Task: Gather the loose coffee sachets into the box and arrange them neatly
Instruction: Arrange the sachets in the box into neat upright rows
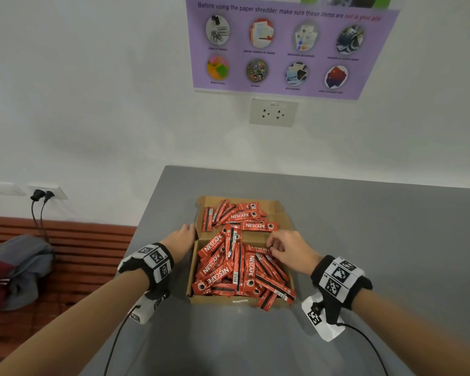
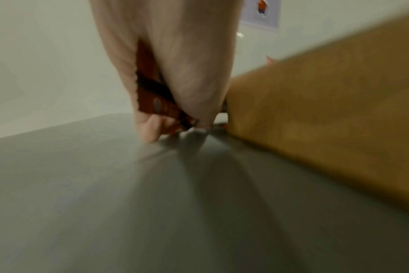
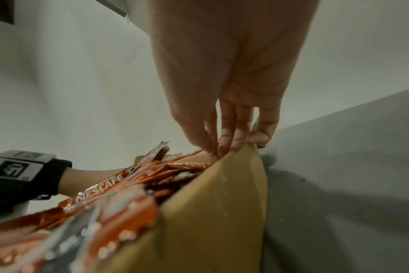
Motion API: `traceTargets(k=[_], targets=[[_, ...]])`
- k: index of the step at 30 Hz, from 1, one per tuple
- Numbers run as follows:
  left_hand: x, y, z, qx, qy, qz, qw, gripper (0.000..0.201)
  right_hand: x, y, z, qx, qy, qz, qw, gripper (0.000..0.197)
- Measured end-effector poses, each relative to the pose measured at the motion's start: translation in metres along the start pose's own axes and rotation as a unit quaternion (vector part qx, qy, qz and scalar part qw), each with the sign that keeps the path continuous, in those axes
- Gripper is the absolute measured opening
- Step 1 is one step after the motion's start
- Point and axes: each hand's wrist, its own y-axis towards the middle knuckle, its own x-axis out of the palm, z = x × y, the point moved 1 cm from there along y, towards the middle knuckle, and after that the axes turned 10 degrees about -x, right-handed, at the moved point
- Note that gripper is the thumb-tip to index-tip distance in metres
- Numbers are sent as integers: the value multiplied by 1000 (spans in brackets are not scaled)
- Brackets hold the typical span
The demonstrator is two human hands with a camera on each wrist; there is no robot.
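Observation:
An open cardboard box [image 1: 192,267] stands on the grey table [image 1: 364,240], heaped with red coffee sachets [image 1: 239,270]. More sachets [image 1: 236,213] lie on its folded-back lid [image 1: 281,210]. My left hand [image 1: 183,232] is low beside the box's left wall, at the lid fold. In the left wrist view this hand [image 2: 175,127] pinches one red sachet [image 2: 156,103] just above the table, next to the box wall [image 2: 315,110]. My right hand [image 1: 276,246] reaches into the right side of the box. Its fingertips [image 3: 218,147] pinch a sachet edge at the box wall [image 3: 210,212].
One sachet [image 1: 269,301] hangs over the box's front right corner. The table ends at its left edge, where a wooden bench holds a grey bag [image 1: 19,267]. A wall with a socket [image 1: 273,112] and a purple poster [image 1: 282,44] stands behind the table.

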Motion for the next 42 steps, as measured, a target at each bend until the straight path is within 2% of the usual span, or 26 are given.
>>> traceTargets(k=[3, 5, 6, 7, 9, 13, 18, 20, 22, 25, 27, 30, 34, 36, 39, 42], targets=[[-20, -4, -11, -93, -30, 24, 995, 32, -2, -2, 0, -5, 8, -7, 1000, 8], [-43, -6, -15, -139, -89, 83, 983, 26, -3, -3, -2, -13, 12, -16, 1000, 10], [-57, -8, -13, -141, -132, 116, 974, 24, -3, -3, -3, -19, 8, -22, 1000, 13], [-70, -10, -8, -126, -167, 141, 968, 22, -4, -3, -5, -25, -1, -30, 999, 18], [-93, -15, 10, -74, -207, 150, 964, 19, -4, -2, -8, -32, -24, -46, 998, 27], [-108, -17, 64, 18, -263, 96, 960, 17, -1, 1, -8, -26, -39, -57, 997, 32], [-87, -5, 98, 11, -296, 45, 954, 32, 0, 1, -7, -19, -36, -52, 998, 32], [-89, -6, 94, 9, -283, 59, 957, 36, 0, -1, -5, -21, -27, -46, 998, 30], [-93, -7, 78, -7, -254, 96, 962, 29, 1, -3, 0, -16, -20, -39, 999, 25], [-86, 0, 31, -78, -223, 146, 961, 23, 2, -6, 7, -10, -5, -29, 1000, 18], [-70, 5, 0, -107, -177, 131, 970, 21, 1, -9, 10, -20, 3, -27, 999, 21], [-32, 8, -20, -61, -121, 61, 989, 30, -3, -13, 15, -24, 7, -24, 999, 24], [-5, 2, -6, 51, -133, 48, 989, 43, -8, -22, 28, -13, 1, -18, 1000, 29], [1, 1, 5, 76, -89, 50, 992, 45, -10, -25, 32, -7, -1, -17, 1000, 26], [2, 3, 19, 103, -48, 69, 991, 37, -10, -25, 31, -7, 3, -16, 1000, 27], [-8, 7, 25, 111, -57, 35, 992, 23, -9, -24, 31, -10, 4, -20, 1000, 29]])
